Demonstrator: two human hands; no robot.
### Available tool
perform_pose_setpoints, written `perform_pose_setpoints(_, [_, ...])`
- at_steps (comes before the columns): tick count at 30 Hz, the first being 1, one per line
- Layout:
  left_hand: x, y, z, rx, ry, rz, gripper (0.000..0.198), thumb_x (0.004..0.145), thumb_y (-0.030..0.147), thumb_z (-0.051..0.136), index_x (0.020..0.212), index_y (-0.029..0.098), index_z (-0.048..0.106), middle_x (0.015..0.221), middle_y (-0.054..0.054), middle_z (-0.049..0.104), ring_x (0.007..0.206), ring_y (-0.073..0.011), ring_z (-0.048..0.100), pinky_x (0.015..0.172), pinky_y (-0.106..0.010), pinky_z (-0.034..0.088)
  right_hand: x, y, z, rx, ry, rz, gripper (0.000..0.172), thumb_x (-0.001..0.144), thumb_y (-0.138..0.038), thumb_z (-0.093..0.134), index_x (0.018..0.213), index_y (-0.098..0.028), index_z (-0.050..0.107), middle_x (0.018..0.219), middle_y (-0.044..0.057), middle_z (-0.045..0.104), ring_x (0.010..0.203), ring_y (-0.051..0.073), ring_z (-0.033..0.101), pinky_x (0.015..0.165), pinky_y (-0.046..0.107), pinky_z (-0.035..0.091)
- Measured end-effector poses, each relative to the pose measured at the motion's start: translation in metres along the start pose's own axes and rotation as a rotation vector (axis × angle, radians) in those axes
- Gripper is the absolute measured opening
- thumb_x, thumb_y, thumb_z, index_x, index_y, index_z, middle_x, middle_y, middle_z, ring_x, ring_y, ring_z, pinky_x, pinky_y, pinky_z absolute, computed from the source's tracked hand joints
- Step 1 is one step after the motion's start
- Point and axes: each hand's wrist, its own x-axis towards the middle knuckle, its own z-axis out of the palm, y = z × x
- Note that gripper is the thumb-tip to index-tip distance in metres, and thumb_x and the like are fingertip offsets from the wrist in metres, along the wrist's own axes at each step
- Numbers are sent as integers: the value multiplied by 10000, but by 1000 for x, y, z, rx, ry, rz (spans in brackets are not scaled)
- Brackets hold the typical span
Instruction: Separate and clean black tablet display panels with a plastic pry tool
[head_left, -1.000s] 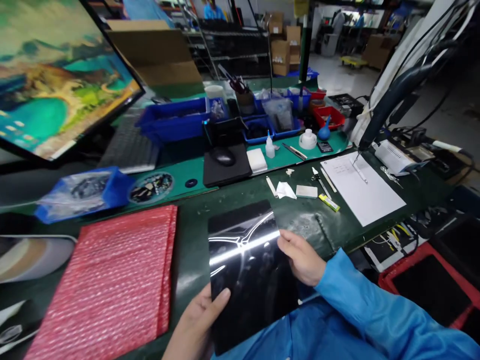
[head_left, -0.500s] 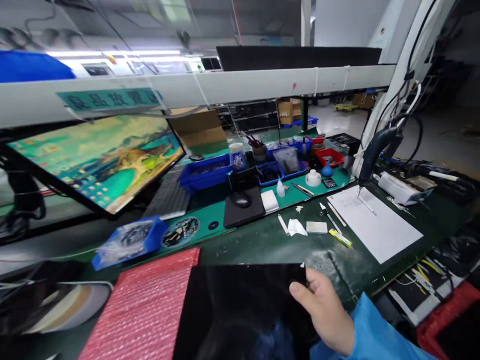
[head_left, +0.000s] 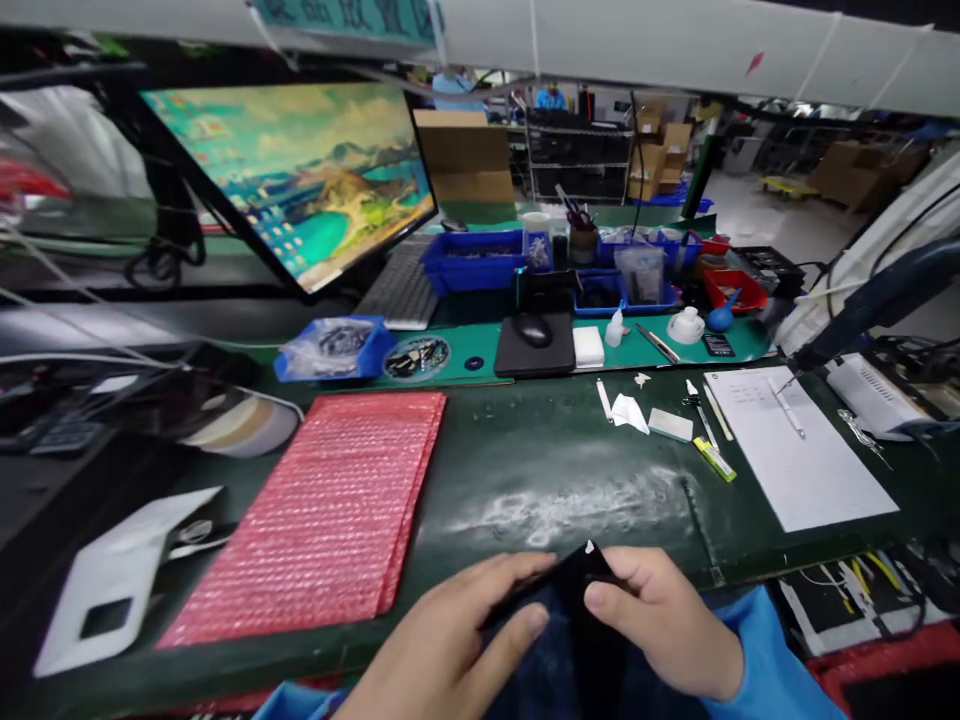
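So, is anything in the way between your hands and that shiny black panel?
No, nothing visible is. The left hand and the right hand both hold the black panel directly, near its top end, with no object between them and it.

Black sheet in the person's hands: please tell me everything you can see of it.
The black sheet is seen almost edge-on, so only a narrow, dark, glossy strip shows, with a faint blue sheen low down. One corner points upward and carries a small white speck. The left hand and right hand hold it from either side, above the bench edge. Its material cannot be told.
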Motion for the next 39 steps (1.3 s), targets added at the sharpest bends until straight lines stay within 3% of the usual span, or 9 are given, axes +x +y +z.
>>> perform_pose_setpoints(2, [7, 24, 0, -159, -107, -1, 538, 1103, 726, 597, 1562, 600, 848, 1464, 63, 963, 1339, -391, 901, 1235, -500, 730, -6, 1, 2, -26, -5, 26, 438, 948, -677, 964, 951, -240, 933, 858, -1, 741, 871, 241, 584, 828, 348, 518])
perform_pose_setpoints(4, [7, 34, 5, -275, -163, -7, 504, 1127, 666, 577, 1504, 548, 892, 1371, 38, 989, 1240, -367, 923, 1158, -456, 746, -11, 2, 3, -59, -2, 55, 433, 964, -680, 944, 1023, -252, 977, 895, 14, 788, 906, 264, 620, 862, 368, 535])
perform_pose_setpoints(10, [-3, 26, 19, -386, -132, -19, 447, 1127, 631, 604, 1408, 522, 934, 1280, 36, 1000, 1158, -351, 927, 1098, -406, 744, -18, 1, 8, -88, 29, 124, 397, 920, -683, 973, 1040, -308, 1021, 874, 14, 815, 862, 269, 624, 828, 380, 555])
perform_pose_setpoints(15, [-4, 24, 21, -409, -120, -19, 431, 1125, 624, 606, 1402, 565, 930, 1277, 61, 1000, 1167, -345, 933, 1109, -400, 744, -19, 0, 9, -109, 33, 130, 392, 919, -689, 970, 1070, -332, 1028, 883, 20, 864, 900, 300, 682, 869, 398, 580])
perform_pose_setpoints(23, [-5, 26, 24, -442, -129, -27, 436, 1120, 616, 612, 1394, 535, 941, 1276, 45, 1003, 1187, -357, 929, 1123, -413, 736, -22, 7, 8, -173, 75, 100, 417, 944, -699, 957, 1063, -304, 1017, 916, 43, 882, 890, 296, 720, 839, 393, 633])
perform_pose_setpoints(29, [-6, 26, 29, -419, -139, -38, 468, 1119, 635, 600, 1438, 528, 925, 1351, 25, 994, 1247, -364, 921, 1142, -423, 724, -30, 9, 5, -294, 309, 22, 456, 997, -620, 935, 1366, -352, 960, 1047, 76, 940, 815, 274, 811, 829, 430, 714])
perform_pose_setpoints(32, [-5, 26, 32, -412, -165, -32, 473, 1120, 589, 596, 1465, 535, 914, 1371, 31, 990, 1270, -361, 918, 1170, -432, 715, -27, 3, 3, -314, 306, -49, 353, 1006, -508, 939, 1322, -354, 968, 1137, 87, 974, 811, 248, 838, 821, 398, 740])
perform_pose_setpoints(36, [-5, 27, 34, -398, -161, -21, 458, 1127, 571, 603, 1458, 529, 915, 1359, 27, 993, 1273, -357, 917, 1167, -426, 718, -20, -4, 1, -360, 322, -220, 165, 994, -341, 930, 1142, -384, 988, 1062, 42, 952, 749, 208, 838, 718, 305, 736])
perform_pose_setpoints(39, [-5, 28, 35, -383, -154, -29, 440, 1124, 543, 607, 1427, 499, 922, 1354, 30, 994, 1275, -334, 920, 1169, -387, 702, -18, -4, 0, -401, 340, -333, 193, 977, -248, 920, 1065, -413, 970, 1062, 21, 946, 759, 205, 863, 689, 271, 742])
